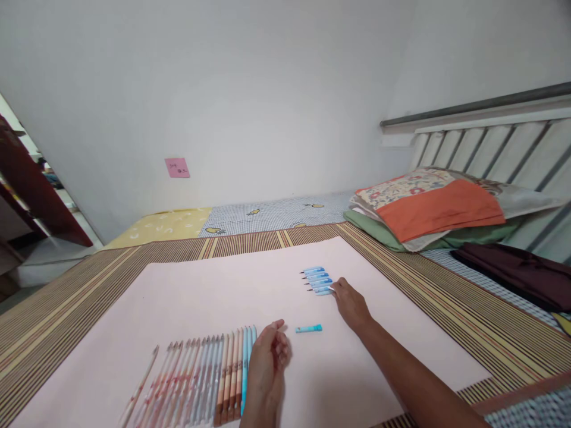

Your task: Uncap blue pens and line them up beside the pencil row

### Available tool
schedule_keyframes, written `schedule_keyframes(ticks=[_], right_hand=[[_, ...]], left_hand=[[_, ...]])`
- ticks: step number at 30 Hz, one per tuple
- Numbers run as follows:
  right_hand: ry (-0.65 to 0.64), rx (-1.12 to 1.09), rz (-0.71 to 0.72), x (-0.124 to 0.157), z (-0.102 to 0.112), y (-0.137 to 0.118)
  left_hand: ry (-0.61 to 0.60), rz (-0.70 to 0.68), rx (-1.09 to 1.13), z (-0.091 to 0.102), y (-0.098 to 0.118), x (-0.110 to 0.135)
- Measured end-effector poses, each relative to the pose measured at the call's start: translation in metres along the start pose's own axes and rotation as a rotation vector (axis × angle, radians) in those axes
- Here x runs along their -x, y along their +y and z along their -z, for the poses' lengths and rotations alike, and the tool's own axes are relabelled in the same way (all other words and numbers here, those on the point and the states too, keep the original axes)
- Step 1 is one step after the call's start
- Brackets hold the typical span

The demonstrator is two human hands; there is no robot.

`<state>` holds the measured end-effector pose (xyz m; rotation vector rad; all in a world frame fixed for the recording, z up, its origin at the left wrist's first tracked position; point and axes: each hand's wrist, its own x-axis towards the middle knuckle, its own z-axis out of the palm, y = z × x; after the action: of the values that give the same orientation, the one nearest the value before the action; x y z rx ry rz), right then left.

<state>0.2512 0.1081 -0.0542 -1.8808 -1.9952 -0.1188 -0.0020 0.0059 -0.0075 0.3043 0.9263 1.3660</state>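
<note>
A pale pink sheet [187,297] covers the striped mat. My right hand [350,304] reaches forward, its fingertips pinched on the nearest of several blue pens [317,279] laid side by side. A single blue pen cap [308,328] lies alone between my hands. My left hand [267,362] rests near the front with its fingers loosely curled and nothing visible in them, beside a long row of pens [200,374] in pink, grey, orange and blue.
The striped mat [66,297] lies on a bed. Folded bedding and an orange-patched pillow [437,208] sit at the right, with a dark cloth [517,270] in front. White slatted headboard [491,145] behind. A pink sticky note [177,167] hangs on the wall.
</note>
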Motion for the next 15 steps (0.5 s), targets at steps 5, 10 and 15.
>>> schedule_keyframes(ticks=[5,10,15], right_hand=[[0.009,0.007,0.013,-0.0004,-0.0013,0.0007],[-0.002,0.016,0.033,-0.0014,-0.0034,0.0006],[-0.007,0.021,0.048,-0.0022,-0.0035,-0.001]], left_hand=[[0.008,0.009,0.011,-0.0006,-0.0014,0.0005],[0.001,0.004,0.005,0.0002,-0.0026,0.0],[0.002,0.014,0.016,-0.0002,-0.0017,0.0003]])
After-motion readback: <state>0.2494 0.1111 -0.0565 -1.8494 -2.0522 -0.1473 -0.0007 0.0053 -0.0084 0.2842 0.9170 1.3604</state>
